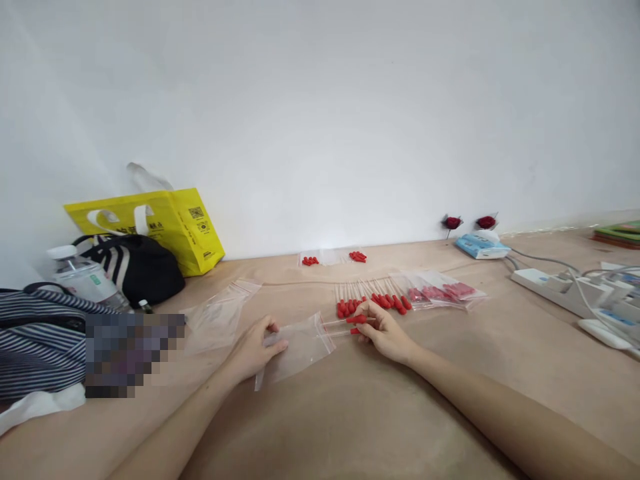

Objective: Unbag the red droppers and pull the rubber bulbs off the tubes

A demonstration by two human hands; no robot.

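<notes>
My left hand [257, 348] has its thumb on a clear zip bag [299, 343] and its fingers at the bag's far edge, holding it by the left part. My right hand [381, 331] pinches a pair of thin pale sticks with red heads [357, 320]. Their bare ends point left, at the bag's mouth; whether the tips are inside is hard to see. Just beyond my right hand lies a row of similar red-headed sticks [393, 302], heads toward me. Beside the row are clear bags with red pieces inside [445, 292].
Flat clear bags [220, 317] lie left of my left hand. Small red piles [310, 261] sit by the wall. At left stand a yellow bag [200, 233], a black pouch [150, 267] and a bottle [90, 280]. A tissue pack [481, 245] and a power strip [550, 293] are at right.
</notes>
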